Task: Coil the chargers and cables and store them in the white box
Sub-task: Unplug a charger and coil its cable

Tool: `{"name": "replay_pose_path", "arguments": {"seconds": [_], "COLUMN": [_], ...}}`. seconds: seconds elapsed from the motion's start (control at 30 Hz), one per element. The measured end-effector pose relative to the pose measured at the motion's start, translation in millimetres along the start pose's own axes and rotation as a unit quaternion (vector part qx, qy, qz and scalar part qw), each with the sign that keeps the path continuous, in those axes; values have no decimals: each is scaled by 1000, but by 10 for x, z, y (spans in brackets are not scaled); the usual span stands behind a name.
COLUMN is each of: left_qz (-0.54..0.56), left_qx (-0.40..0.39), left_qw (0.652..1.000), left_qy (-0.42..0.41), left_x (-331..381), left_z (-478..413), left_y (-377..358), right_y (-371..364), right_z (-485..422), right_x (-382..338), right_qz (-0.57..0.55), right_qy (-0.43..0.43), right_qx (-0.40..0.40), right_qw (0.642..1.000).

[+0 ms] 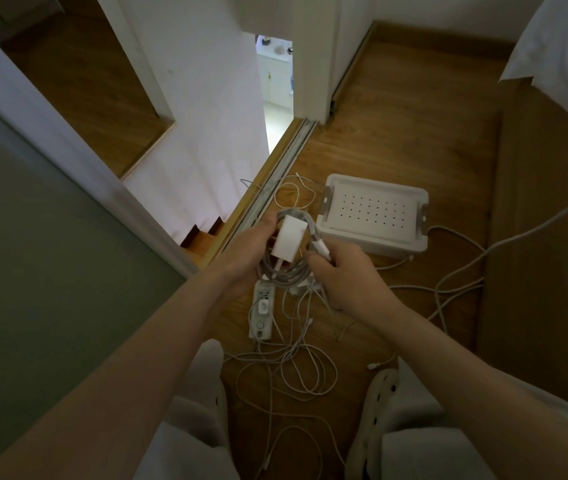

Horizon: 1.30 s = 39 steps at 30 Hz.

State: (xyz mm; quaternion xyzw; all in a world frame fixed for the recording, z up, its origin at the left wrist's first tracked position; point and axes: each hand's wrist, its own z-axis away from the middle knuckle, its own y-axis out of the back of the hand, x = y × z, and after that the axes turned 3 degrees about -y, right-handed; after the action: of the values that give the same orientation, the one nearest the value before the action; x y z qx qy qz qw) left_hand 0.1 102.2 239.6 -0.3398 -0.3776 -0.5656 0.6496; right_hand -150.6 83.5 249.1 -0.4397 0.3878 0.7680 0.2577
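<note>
Holding a grey coil (284,268) with a white charger (289,242) lying across it, the left hand (251,254) is curled round the coil's far side, just in front of the white box (374,216). The right hand (348,278) is closed too, its fingers pinching the cable's white end plug (322,251) against the coil, close to the box's near corner. The box sits on the wooden floor (414,133) with its perforated lid on and a grey clasp at each end. Under the hands, nearer than the box, lies a white power strip (262,311), partly hidden by the coil, and a loose tangle of thin white cables (296,368) spreads towards the person's knees. More cable (462,271) trails out to the right of the box, and a thin loop (293,192) lies to its left by the sliding-door track (275,181). A white slipper (384,382) shows near the tangle.
</note>
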Motion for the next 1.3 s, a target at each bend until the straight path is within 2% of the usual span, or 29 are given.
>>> {"name": "replay_pose_path", "arguments": {"seconds": [0.07,0.2,0.33,0.43,0.6,0.83,1.0,1.17,1.3], "left_qz": [10,-19,-71,-109,-55,-31,-64,-118,-133], "left_qx": [-23,-81,-35,-4,55,60,62,76,95], "left_qw": [1000,996,997,993,996,997,993,982,977], "left_qy": [-12,-12,-20,-40,-41,-48,-83,-124,-140], "left_x": [3,0,-53,-71,-43,34,7,-34,-35], "left_z": [8,6,-39,-76,-77,-27,15,-3,-34], "left_y": [-21,-55,-45,18,99,101,50,55,92], "right_y": [27,37,33,53,62,265,354,340,309], "right_z": [-36,-82,-93,-74,-19,-36,-86,-102,-94], "right_x": [-8,20,30,-15,-34,-2,56,99,99], "right_qz": [-31,-20,-28,-6,70,134,164,160,82], "right_qy": [-24,-54,-75,-59,-22,22,8,-5,-45], "right_qx": [18,21,1,-23,-49,-25,-41,-22,1], "right_qw": [999,998,997,998,996,990,986,987,996]}}
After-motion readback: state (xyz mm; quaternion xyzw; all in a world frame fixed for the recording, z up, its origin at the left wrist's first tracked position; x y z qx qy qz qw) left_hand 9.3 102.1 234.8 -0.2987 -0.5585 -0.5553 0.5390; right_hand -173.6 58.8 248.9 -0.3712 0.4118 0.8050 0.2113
